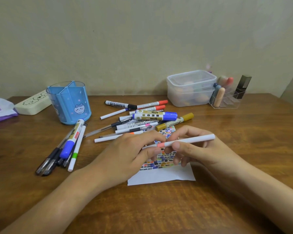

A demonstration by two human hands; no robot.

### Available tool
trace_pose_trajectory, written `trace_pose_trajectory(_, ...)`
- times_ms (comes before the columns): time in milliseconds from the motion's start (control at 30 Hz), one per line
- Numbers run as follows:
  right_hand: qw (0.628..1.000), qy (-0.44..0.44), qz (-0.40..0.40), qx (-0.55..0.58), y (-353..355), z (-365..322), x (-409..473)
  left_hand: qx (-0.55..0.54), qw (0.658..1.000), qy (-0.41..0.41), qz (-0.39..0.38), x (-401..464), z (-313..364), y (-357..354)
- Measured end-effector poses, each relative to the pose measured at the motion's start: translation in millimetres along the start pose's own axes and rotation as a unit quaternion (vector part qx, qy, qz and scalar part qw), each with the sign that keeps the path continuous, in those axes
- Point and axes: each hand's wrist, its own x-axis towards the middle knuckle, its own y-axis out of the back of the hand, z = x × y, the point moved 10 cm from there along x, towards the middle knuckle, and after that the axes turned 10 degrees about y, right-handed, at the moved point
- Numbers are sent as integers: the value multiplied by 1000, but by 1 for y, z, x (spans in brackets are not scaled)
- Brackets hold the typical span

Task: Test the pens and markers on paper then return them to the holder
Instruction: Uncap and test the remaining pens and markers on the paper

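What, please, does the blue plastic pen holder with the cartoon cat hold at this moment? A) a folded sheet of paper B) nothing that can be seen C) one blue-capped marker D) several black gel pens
B: the blue plastic pen holder shows only bare dividers through its translucent wall, while the pens and markers lie on the wooden table.

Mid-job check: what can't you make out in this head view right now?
- Slim white pen with pink band: cap end hidden by left hand.
- White paper with colour swatches: middle covered by both hands; right hand.
- Blue plastic holder: contents unclear through tinted wall.
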Motion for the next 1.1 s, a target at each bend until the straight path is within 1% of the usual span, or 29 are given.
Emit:
trace_pose_trajectory(133,1000,1,-3,-14,0,0,1,29,1000,4,1,-1,-1,2)
trace_pose_trajectory(267,998,23,48,-33,17,-5,5,73,996,17,56,1,-15,23)
trace_pose_trajectory(367,989,63,43,-129,20,-8,6,78,995,35,55,2,-23,28)
trace_pose_trajectory(433,976,82,25,-198,16,-8,5,91,994,30,53,2,-20,27)
trace_pose_trajectory(467,973,87,21,-213,15,-8,5,96,994,24,56,1,-18,27)
trace_pose_trajectory(533,972,91,26,-213,16,-9,5,102,993,15,62,0,-15,26)
trace_pose_trajectory(667,972,97,21,-213,16,-9,5,130,990,18,41,2,-15,19)
trace_pose_trajectory(833,967,110,24,-227,15,-12,3,133,990,6,40,1,-10,18)
trace_pose_trajectory(967,965,126,39,-228,15,-15,1,132,991,10,31,0,-7,16)
trace_pose_trajectory(1100,958,126,42,-256,13,-17,-1,157,987,21,31,0,-7,15)
